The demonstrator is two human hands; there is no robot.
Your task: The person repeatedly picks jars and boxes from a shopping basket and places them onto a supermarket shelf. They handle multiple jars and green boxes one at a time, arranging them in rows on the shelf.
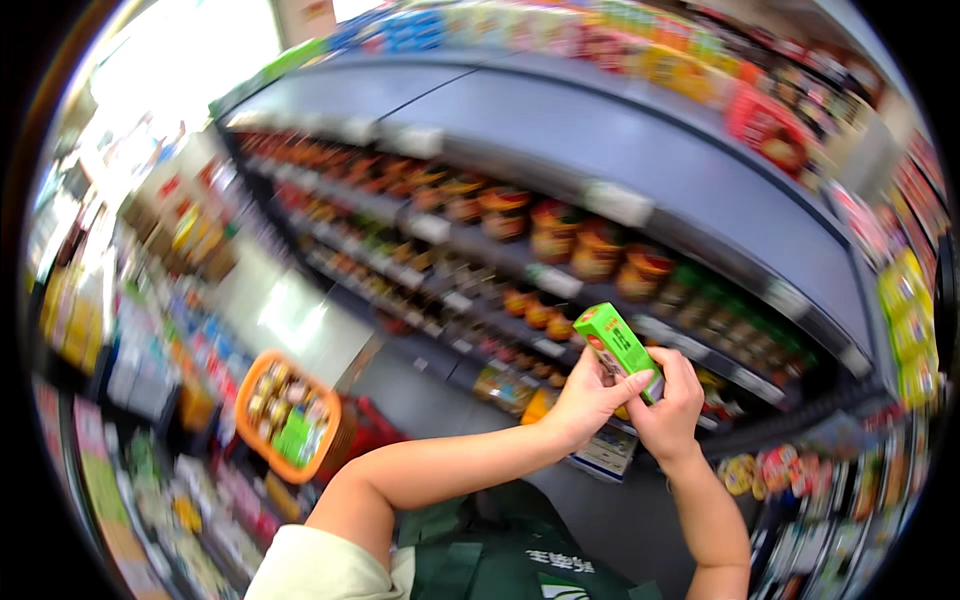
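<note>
A small green carton [621,343] with printing on its sides is held between both hands, tilted, in front of the shelf unit. My left hand [589,397] grips its left side and lower edge, with the thumb across the front. On the right side of the carton, my right hand [670,405] closes around its lower end. Behind the carton stand rows of jars with red and orange lids [596,247] on a shelf. Jars with green lids [697,296] stand to the right of them. The picture is partly blurred by motion.
The wide grey top shelf [562,112] spans the view, with colourful packages along its back. An orange basket [330,442] of small jars and a green packet stands at the left. Packed goods fill the shelves at lower left and right. Grey floor [427,382] shows between.
</note>
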